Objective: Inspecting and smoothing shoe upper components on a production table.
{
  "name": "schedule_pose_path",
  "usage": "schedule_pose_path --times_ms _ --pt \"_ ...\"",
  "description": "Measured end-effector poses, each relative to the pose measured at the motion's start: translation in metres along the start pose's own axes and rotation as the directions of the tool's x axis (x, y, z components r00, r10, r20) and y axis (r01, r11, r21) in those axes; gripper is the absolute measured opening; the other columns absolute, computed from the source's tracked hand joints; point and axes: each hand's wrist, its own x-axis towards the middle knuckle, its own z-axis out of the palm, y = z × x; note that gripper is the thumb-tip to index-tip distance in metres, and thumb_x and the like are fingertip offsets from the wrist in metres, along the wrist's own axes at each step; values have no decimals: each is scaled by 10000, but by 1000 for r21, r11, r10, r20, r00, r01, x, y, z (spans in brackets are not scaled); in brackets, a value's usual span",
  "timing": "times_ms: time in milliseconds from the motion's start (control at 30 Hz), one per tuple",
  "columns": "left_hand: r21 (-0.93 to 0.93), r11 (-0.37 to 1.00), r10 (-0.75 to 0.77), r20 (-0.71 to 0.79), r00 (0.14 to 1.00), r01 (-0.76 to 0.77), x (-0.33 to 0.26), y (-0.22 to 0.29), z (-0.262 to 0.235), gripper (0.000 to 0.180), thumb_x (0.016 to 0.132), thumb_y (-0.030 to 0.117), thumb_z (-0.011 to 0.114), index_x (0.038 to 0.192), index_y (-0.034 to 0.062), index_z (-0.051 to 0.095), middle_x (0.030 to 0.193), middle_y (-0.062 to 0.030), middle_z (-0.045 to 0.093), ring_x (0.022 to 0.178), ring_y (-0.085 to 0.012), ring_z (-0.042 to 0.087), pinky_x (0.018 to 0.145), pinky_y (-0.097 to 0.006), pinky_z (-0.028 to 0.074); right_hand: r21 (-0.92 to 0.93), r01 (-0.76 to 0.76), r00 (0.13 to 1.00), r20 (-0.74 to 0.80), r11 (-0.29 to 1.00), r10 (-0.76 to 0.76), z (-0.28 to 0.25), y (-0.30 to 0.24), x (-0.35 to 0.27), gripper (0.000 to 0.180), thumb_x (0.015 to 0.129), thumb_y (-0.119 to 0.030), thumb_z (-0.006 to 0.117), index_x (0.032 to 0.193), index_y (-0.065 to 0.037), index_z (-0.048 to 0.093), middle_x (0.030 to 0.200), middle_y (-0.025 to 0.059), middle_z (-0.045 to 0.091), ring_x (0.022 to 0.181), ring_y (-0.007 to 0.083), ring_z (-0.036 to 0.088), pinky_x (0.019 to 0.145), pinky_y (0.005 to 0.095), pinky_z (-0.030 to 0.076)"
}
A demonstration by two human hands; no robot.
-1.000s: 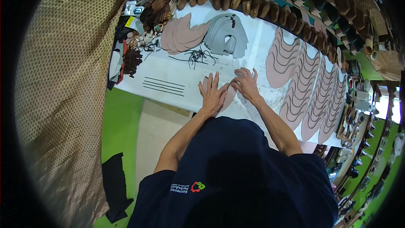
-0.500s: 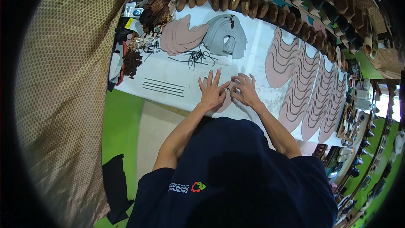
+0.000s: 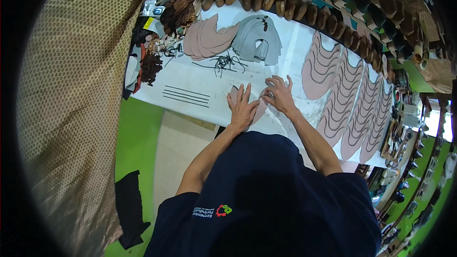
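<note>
A pink curved shoe-upper piece point(image 3: 259, 112) lies on the white table near its front edge, partly hidden under my hands. My left hand point(image 3: 242, 110) rests flat on it with the fingers spread, pressing it to the table. My right hand point(image 3: 280, 96) bends over the piece's upper right edge. Its thumb and forefinger come together at a thin dark strip point(image 3: 262, 96) there, while the other fingers are raised. To the left, several similar dark strips point(image 3: 186, 96) lie in parallel rows. A tangle of dark strips point(image 3: 227, 64) sits beyond my left hand.
Overlapping pink pieces with dark-trimmed edges point(image 3: 332, 93) run in columns on the right. Stacked pink pieces point(image 3: 204, 40) and grey curved pieces point(image 3: 254, 31) lie toward the back. Brown shoe lasts point(image 3: 281, 7) line the far edge. Brown scraps point(image 3: 151, 69) crowd the left end.
My right hand has shifted slightly up and right, and my left hand slightly down and right. The view has moved a little.
</note>
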Motion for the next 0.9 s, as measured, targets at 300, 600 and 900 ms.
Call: schedule_pose_path --times_ms 300,600,900 --pt "31 999 -31 20 999 30 0 -3 5 195 954 299 745 1135 307 818 1737 -121 292 1603 -391 202 1154 -801 95 -59 -13 987 -159 998 4 9 -12 -3 155 834 -302 829 855 -162 766 1312 4 647 1404 256 504 1215 729 109" --pt "58 998 -29 19 999 28 2 -1 3 260 985 295 713 1229 341 789 1736 -122 285 1604 -397 192 1146 -815 103 -60 -111 989 -100 992 104 8 -18 6 141 793 -286 843 825 -159 790 1320 18 645 1417 267 483 1211 740 106" --pt "72 997 -39 45 998 36 4 -4 3 260 996 315 693 1241 344 776 1740 -132 272 1605 -407 182 1141 -824 109 -110 -54 998 -20 993 52 -3 0 16 165 867 -317 792 896 -157 825 1399 23 596 1470 296 408 1205 736 112"
